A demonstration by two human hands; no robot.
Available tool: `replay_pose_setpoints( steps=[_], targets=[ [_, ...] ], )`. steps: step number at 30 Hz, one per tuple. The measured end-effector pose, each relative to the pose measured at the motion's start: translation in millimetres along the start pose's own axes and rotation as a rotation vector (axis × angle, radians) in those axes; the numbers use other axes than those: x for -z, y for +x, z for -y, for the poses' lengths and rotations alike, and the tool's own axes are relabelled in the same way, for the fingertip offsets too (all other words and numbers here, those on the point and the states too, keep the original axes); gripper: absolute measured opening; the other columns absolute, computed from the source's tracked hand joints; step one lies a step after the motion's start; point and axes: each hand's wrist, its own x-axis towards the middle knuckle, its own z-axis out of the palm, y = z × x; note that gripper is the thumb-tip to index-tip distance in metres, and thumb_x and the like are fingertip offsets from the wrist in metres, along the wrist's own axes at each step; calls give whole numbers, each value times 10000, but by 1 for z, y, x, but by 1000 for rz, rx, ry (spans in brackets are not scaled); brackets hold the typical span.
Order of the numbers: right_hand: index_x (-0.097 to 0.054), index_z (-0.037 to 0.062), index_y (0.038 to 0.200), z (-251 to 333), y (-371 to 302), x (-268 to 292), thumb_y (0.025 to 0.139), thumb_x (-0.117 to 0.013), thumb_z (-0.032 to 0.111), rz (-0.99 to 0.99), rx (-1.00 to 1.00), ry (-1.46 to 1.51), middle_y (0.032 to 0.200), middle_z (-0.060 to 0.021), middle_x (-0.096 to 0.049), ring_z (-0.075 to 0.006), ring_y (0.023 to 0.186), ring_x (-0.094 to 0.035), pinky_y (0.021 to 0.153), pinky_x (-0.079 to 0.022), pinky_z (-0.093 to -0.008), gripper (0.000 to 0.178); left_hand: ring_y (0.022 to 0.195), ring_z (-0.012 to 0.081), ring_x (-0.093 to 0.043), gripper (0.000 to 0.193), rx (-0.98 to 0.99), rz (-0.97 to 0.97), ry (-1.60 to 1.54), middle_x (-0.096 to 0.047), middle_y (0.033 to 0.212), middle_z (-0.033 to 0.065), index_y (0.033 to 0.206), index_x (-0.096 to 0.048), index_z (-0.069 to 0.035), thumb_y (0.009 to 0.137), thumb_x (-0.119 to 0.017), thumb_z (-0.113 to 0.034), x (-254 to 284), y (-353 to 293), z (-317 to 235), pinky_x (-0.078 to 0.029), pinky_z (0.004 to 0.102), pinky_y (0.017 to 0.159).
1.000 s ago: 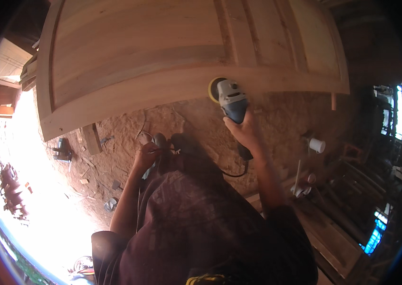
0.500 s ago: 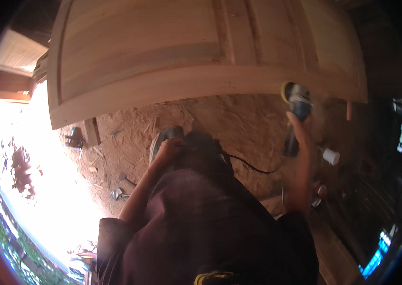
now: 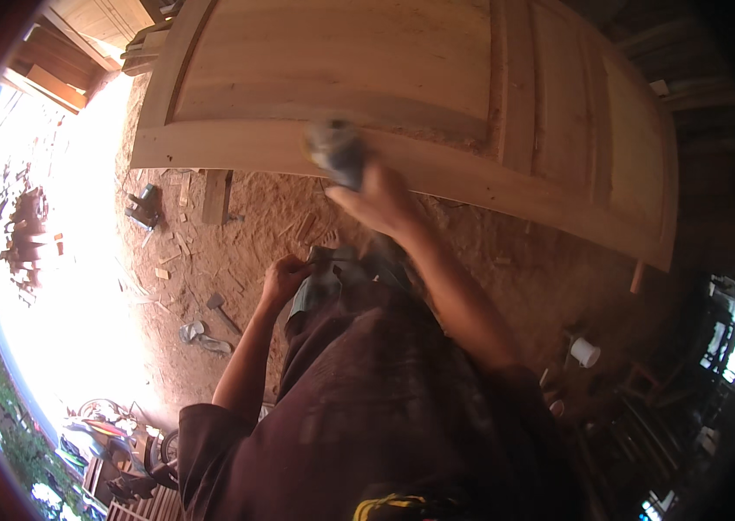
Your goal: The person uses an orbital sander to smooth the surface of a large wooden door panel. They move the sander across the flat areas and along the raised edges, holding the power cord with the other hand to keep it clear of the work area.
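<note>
My right hand (image 3: 382, 201) is wrapped round the body of an angle grinder (image 3: 341, 154), blurred by motion. The grinder's head and yellowish disc are over the near rail of a large panelled wooden door (image 3: 254, 143), left of its middle. Whether the disc touches the wood I cannot tell. My left hand (image 3: 283, 278) is by my knee with its fingers curled in against the trouser leg (image 3: 319, 282). What those fingers hold, if anything, is hidden.
The door rests raised on supports, one leg (image 3: 216, 198) showing below its left end. On the dusty ground lie a green power tool (image 3: 143, 207), a hammer (image 3: 224, 314), a crumpled bag (image 3: 202, 336) and wood scraps. A white cup (image 3: 584, 352) lies at right; a motorcycle (image 3: 124, 443) stands lower left.
My right hand has carried the angle grinder leftward along the door's near rail. The view has turned, so the door now slants down to the right. My left hand stays by my knee.
</note>
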Motion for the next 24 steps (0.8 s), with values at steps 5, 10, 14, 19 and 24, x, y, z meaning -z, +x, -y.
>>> replay_pose_setpoints(
  steps=[5,10,14,19,24],
  targets=[
    [-585,-115,1345,46,43,-64,882,-839,353,-11,-61,-214,1136,-371,-747,-545,1096,-747,956,-606,-578,706,848,246,-770,351,115,-53,-77,-806,891,118,952,-792,-10,907,-889,-345,15,-22,49,-583,406,801],
    [-613,-93,1306,14,4,-33,877,-845,337,-101,-148,-216,1153,-364,-740,-551,1060,-742,939,-602,-587,651,966,252,-785,346,193,54,-103,-828,999,130,1044,-804,-6,929,-866,-326,11,-31,57,-588,401,868],
    [-635,-72,1295,-21,-33,17,859,-859,279,-208,-313,-300,1147,-355,-743,-536,1071,-748,936,-601,-572,603,1096,258,-786,362,-3,86,-88,-830,1139,149,1175,-814,-13,950,-851,-295,3,-8,43,-589,400,953],
    [-616,-59,1380,-75,-78,67,863,-862,257,-374,-270,-162,1220,-304,-748,-451,1141,-757,973,-591,-521,654,1128,239,-783,309,-160,151,-206,-831,1176,106,1233,-799,-26,1024,-812,-253,6,43,-32,-597,398,987],
    [-612,-47,1407,-96,-118,118,869,-859,237,-441,-459,-127,1259,-259,-743,-389,1166,-755,999,-583,-485,656,1099,243,-785,232,-440,-13,-229,-831,1162,89,1209,-787,-39,1050,-792,-209,13,71,-134,-607,399,970]
  ],
)
